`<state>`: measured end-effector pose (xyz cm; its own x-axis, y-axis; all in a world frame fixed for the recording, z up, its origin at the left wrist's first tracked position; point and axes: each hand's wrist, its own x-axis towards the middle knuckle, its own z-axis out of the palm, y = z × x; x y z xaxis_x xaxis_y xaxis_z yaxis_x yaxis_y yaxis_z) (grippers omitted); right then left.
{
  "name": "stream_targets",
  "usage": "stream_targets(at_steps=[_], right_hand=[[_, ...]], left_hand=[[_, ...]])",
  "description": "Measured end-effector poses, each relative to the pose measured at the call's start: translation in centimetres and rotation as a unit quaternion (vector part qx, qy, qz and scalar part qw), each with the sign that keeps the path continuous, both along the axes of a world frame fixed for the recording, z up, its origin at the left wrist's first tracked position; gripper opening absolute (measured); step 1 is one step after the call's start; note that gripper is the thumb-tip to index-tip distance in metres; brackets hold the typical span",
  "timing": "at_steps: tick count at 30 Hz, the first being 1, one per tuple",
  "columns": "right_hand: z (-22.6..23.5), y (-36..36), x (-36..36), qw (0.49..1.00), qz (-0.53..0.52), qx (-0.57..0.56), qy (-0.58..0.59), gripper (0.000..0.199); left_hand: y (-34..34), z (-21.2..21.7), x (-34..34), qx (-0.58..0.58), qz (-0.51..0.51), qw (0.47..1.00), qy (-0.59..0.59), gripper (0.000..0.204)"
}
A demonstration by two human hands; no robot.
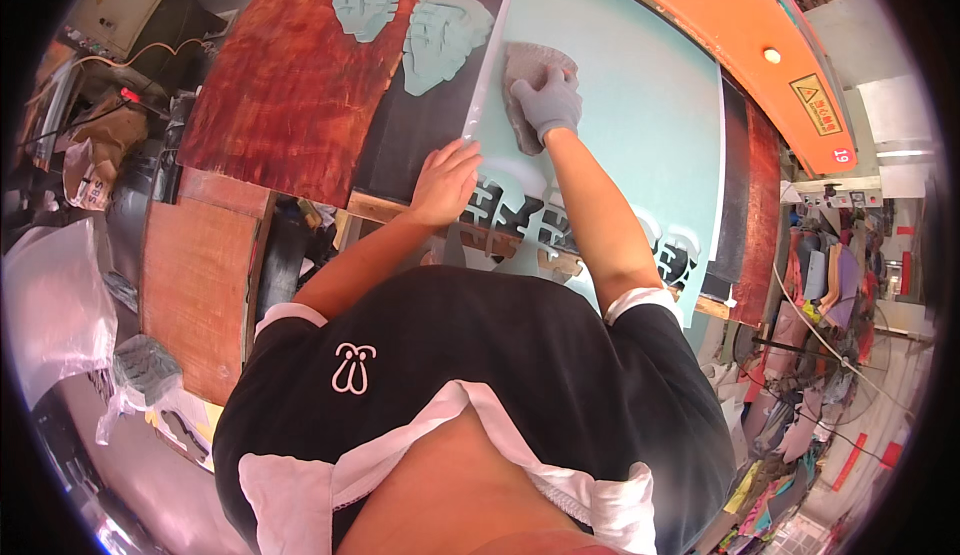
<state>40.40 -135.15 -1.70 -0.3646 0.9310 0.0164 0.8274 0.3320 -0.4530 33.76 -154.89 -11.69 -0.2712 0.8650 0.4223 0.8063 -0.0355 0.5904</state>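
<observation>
My right hand (552, 101), in a grey glove, grips a grey, curved-edged cutting die (540, 58) that sits on a pale green sheet (640, 85). Its thumb and fingers close over the die's top and hide part of it. My bare left hand (447, 183) lies at the sheet's left edge, fingers stretched out and touching the edge, holding nothing. Close to me, the sheet's near strip is full of cut-out holes (540, 223). Left of the sheet lie two stacks of cut pale green pieces, one (440, 40) on the black board (390, 160), the other (368, 0) farther left.
An orange machine beam (740, 40) with a yellow warning label spans the far right side. Under the black board shows a worn red-brown board (290, 75). Plastic bags (60, 305) stand at the left; coloured scraps (800, 355) pile up at the right.
</observation>
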Motion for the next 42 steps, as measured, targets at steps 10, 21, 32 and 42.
stream_targets(at_steps=[10, 21, 32, 42], right_hand=[[-4.3, 0.8, 10.6, 0.962, 0.066, -0.124, 0.235, 0.061], [-5.9, -1.2, 8.6, 0.933, 0.244, 0.243, 0.1, 0.093], [-5.8, -1.5, 9.0, 0.927, 0.255, 0.252, 0.107, 0.091], [-5.5, -1.3, 9.0, 0.926, 0.271, 0.245, 0.099, 0.085]], left_hand=[[4.1, 2.4, -5.1, -0.019, -0.061, 0.989, -0.131, 0.027], [19.5, 3.3, -9.7, -0.02, -0.098, 0.897, -0.43, 0.04], [19.4, 3.7, -11.0, -0.036, -0.066, 0.844, -0.531, 0.031], [18.3, 4.2, -10.0, -0.008, -0.055, 0.889, -0.454, 0.038]])
